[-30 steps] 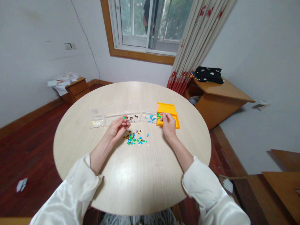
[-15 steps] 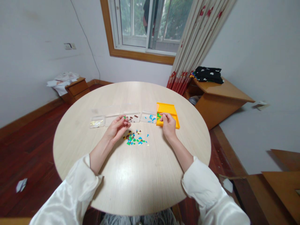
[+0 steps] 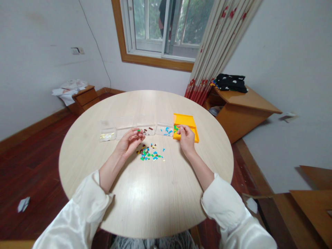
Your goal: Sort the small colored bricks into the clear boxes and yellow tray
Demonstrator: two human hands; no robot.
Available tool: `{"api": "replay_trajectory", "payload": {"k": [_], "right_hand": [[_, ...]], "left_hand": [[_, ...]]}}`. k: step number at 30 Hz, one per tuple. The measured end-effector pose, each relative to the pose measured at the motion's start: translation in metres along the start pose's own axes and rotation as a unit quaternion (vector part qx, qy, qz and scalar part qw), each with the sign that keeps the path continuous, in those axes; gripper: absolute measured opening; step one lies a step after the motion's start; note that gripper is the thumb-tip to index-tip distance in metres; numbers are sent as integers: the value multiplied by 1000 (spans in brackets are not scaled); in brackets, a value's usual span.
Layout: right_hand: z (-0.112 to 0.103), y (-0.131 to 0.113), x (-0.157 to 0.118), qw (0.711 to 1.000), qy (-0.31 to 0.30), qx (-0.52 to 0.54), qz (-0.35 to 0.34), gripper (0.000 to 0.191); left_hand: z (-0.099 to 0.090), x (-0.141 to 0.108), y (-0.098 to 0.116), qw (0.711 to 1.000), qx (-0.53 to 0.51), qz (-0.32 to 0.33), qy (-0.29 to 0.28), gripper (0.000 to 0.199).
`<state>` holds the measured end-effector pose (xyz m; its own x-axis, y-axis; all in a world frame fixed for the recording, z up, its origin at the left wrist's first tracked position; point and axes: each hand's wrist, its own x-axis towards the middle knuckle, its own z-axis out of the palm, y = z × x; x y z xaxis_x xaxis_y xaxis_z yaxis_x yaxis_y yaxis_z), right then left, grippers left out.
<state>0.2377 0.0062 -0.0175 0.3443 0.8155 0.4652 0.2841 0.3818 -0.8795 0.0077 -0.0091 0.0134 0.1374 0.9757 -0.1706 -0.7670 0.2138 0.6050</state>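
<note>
Two hands of mine are out over the worktop, apart from each other, with the mixed pile lying between and a little nearer me, probably because either one can reach it there. My left hand has one small green piece pinched lightly at the tips of thumb and forefinger, the other fingers loosely curled; something that tiny leaves room for no fuller grip. I have it up in front of the brown pieces, which lie in a clear box.

My right hand is at the yellow box, fingers bent in and tips drawn together beside the green pieces at its left side. I cannot tell whether those fingertips grip one.

The containers run in a shallow arc beyond the pile, lids laid back away from me, which I take to leave their near sides free for my fingers. Colours sit apart, so they don't mingle: pale yellow pieces at the far left, blue pieces just left of the yellow box. My left hand partly hides another clear container.
</note>
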Motion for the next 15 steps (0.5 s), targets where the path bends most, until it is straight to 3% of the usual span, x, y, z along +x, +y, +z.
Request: {"api": "replay_trajectory", "payload": {"k": [15], "right_hand": [[1,-2,-1,1000,0,4,7,21]], "left_hand": [[-1,1,-1,999,47,17,-4,13]]}}
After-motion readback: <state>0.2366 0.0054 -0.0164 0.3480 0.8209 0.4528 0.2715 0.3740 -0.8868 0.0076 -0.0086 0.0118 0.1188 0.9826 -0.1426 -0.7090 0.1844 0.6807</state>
